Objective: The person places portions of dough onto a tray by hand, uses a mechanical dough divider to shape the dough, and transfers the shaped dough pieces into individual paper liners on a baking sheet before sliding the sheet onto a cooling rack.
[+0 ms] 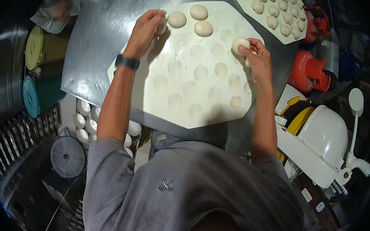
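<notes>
A pale octagonal tray (198,119) marked with rows of round ring patterns lies on the metal table before me. Three round dough balls (177,20) rest near its far edge. My left hand (147,30), with a dark watch on the wrist, is closed around a dough ball (161,28) at the far left of the tray. Over the right edge, my right hand (258,59) grips another dough ball (240,45) between thumb and fingers. A second pale piece of dough shows partly beneath that thumb; the fingers hide the rest.
A second tray (267,2) bearing several shaped dough pieces sits at the far right. Red gas cylinders (306,70) and a white machine (323,136) stand right of the metal table (102,35). Yellow and teal bins (31,96) are on the left, below another person's arm.
</notes>
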### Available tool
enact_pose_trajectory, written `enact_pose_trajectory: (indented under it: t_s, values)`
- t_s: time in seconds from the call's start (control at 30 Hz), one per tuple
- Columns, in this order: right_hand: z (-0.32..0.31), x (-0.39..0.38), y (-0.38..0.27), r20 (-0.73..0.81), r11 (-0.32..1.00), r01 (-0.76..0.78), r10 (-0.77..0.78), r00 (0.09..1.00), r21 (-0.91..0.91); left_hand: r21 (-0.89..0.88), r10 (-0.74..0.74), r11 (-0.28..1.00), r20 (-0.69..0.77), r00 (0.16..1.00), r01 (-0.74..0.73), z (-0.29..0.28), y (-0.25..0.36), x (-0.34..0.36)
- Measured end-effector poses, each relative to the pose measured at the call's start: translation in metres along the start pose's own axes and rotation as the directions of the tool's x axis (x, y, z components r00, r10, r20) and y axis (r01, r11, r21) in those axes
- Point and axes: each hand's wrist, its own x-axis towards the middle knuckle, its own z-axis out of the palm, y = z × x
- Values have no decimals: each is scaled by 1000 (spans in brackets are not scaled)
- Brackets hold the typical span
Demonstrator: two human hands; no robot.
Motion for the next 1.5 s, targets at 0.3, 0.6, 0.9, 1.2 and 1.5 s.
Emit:
enact_pose_trajectory:
  t_s: [0.3,0.6,0.9,1.2,1.5]
  values:
    - [29,-62,16,258,958,210,-156,954,-197,825,110,562,-6,994,-57,36,4,49]
    - [125,-184,3,649,873,442,-216,730,-207,257,334,938,-497,801,-232,-9,-39,-285]
    - [330,-306,130,979,584,792,23,203,-178,224,-55,783,-904,425,580,-119,-243,-550]
    - [411,-323,234,998,319,946,20,54,-58,378,37,746,-845,534,547,-137,-289,-552]
    - [474,-315,209,994,427,903,-71,87,-49,457,249,813,-833,494,361,-210,-285,-534]
